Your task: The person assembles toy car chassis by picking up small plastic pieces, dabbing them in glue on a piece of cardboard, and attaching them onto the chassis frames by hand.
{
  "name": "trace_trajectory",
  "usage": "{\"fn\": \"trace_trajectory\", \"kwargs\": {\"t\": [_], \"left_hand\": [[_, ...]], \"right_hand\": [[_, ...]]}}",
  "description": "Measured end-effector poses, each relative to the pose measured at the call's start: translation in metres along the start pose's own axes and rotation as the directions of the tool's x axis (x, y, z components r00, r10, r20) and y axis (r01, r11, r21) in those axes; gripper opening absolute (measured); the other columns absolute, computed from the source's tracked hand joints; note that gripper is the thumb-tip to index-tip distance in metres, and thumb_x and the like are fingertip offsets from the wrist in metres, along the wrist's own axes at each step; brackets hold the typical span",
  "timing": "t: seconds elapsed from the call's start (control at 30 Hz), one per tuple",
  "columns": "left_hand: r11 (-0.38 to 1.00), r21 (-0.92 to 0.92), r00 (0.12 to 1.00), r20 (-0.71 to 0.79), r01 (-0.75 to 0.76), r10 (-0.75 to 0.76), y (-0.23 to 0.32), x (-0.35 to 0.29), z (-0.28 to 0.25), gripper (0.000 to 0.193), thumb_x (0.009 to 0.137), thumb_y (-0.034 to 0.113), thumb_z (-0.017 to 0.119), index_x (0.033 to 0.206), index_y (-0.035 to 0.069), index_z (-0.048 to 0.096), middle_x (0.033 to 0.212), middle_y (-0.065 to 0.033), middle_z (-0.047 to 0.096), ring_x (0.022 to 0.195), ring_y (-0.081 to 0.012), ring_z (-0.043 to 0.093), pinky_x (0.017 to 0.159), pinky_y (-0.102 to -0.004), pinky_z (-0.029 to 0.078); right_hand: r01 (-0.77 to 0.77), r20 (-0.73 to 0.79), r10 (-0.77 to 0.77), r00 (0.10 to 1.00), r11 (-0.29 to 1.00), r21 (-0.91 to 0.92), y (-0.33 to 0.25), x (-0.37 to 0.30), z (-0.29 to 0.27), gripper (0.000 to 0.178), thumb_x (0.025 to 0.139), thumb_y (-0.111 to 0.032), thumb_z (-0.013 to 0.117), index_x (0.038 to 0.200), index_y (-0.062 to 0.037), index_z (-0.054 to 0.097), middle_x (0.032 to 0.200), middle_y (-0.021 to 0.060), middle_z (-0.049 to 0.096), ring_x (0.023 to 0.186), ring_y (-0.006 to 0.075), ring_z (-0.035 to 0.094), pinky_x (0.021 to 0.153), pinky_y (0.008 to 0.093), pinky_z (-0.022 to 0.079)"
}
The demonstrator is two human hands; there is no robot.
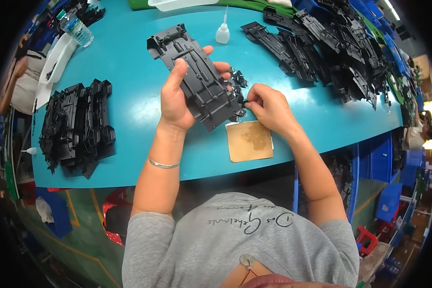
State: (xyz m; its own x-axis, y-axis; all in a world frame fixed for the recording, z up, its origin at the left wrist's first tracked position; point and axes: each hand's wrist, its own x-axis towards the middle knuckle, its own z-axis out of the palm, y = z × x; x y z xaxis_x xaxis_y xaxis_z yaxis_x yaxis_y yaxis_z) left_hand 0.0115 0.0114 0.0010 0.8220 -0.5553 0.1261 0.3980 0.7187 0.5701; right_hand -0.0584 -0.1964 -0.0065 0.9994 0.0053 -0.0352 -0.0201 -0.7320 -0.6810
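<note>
1. I see the left hand [176, 103] gripping a black molded chassis plate [197, 79], thumb laid over its face and the other fingertips showing past its far edge.
2. From my remote seat, the chassis plate sits in front of the wearer near the middle of the view, slanted, its ribbed and channelled side toward the camera, over the teal table [139, 161].
3. I have the right hand [273, 109] just beside the plate's lower right edge, thumb and forefinger pinching a small black part [246, 102] (the fingers hide most of it, so I can't make out its shape).
4. Next to those fingertips I find a loose cluster of black plastic pieces [238, 79], partly covered by the plate and the left fingers.
5. Nearer the wearer, I see a tan square sheet [237, 145] with a wet-looking brownish patch.
6. Beyond the hands I note a translucent squeeze bottle [222, 35] standing upright, its thin nozzle pointing up.
7. On my left stands a stack of similar black moldings [77, 125]; on the far right, a bigger, untidy heap of black chassis parts [343, 45].
8. At the far left I spot a clear drink bottle [77, 31] beside a long white tray [62, 57].
</note>
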Motion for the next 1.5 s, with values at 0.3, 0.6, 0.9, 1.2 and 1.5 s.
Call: {"fn": "trace_trajectory", "kwargs": {"t": [0.3, 0.6, 0.9, 1.2, 1.5], "left_hand": [[0.999, -0.015, 0.999, -0.010, -0.036, 0.036, 0.002, 0.004, -0.004, 0.057, 0.100, 0.044, 0.039, 0.134, -0.002, 0.037, 0.111, -0.0249, 0.061, 0.101, -0.0332, 0.062, 0.085, -0.0472, 0.056], [0.999, 0.037, 1.000, -0.009, -0.027, 0.028, 0.002, 0.002, -0.004, 0.061, 0.099, 0.046, 0.039, 0.137, -0.002, 0.037, 0.114, -0.0252, 0.060, 0.104, -0.0337, 0.062, 0.089, -0.0483, 0.054], [0.997, 0.071, 0.999, -0.026, -0.042, 0.044, 0.002, 0.001, -0.001, 0.059, 0.099, 0.045, 0.041, 0.134, -0.002, 0.040, 0.111, -0.0245, 0.062, 0.103, -0.0326, 0.062, 0.089, -0.0475, 0.054], [1.000, 0.021, 0.998, 0.055, -0.024, 0.023, 0.000, 0.002, -0.006, 0.064, 0.099, 0.046, 0.040, 0.139, -0.004, 0.035, 0.116, -0.0256, 0.060, 0.107, -0.0337, 0.061, 0.092, -0.0488, 0.053], [0.998, 0.063, 0.998, 0.055, -0.031, 0.027, -0.001, 0.001, 0.000, 0.063, 0.099, 0.046, 0.039, 0.138, -0.004, 0.036, 0.115, -0.0255, 0.060, 0.106, -0.0327, 0.062, 0.091, -0.0473, 0.054]], "right_hand": [[0.218, -0.094, -0.211, 0.973, 0.973, 0.072, -0.011, -0.041, -0.016, 0.009, 0.083, 0.004, 0.061, 0.089, -0.0012, 0.066, 0.082, 0.0068, 0.058, 0.071, 0.0185, 0.057, 0.067, 0.0289, 0.047], [0.330, 0.070, -0.322, 0.944, 0.921, -0.209, -0.020, -0.055, -0.005, 0.013, 0.081, 0.002, 0.059, 0.092, -0.0037, 0.063, 0.083, 0.0111, 0.061, 0.073, 0.0309, 0.062, 0.066, 0.0388, 0.050], [0.360, 0.222, -0.295, 0.929, 0.856, -0.370, -0.031, -0.055, -0.006, 0.010, 0.081, -0.004, 0.062, 0.090, -0.0038, 0.059, 0.081, 0.0114, 0.058, 0.072, 0.0329, 0.059, 0.065, 0.0412, 0.049], [0.454, 0.134, -0.443, 0.887, 0.776, -0.439, -0.029, -0.056, -0.003, 0.014, 0.072, -0.003, 0.061, 0.085, -0.0033, 0.055, 0.079, 0.0106, 0.053, 0.074, 0.0279, 0.059, 0.062, 0.0391, 0.049], [0.582, 0.107, -0.624, 0.774, 0.635, -0.508, -0.012, -0.075, 0.002, 0.021, 0.068, -0.005, 0.062, 0.088, -0.0032, 0.061, 0.082, 0.0073, 0.054, 0.071, 0.0237, 0.059, 0.063, 0.0347, 0.050]]}}
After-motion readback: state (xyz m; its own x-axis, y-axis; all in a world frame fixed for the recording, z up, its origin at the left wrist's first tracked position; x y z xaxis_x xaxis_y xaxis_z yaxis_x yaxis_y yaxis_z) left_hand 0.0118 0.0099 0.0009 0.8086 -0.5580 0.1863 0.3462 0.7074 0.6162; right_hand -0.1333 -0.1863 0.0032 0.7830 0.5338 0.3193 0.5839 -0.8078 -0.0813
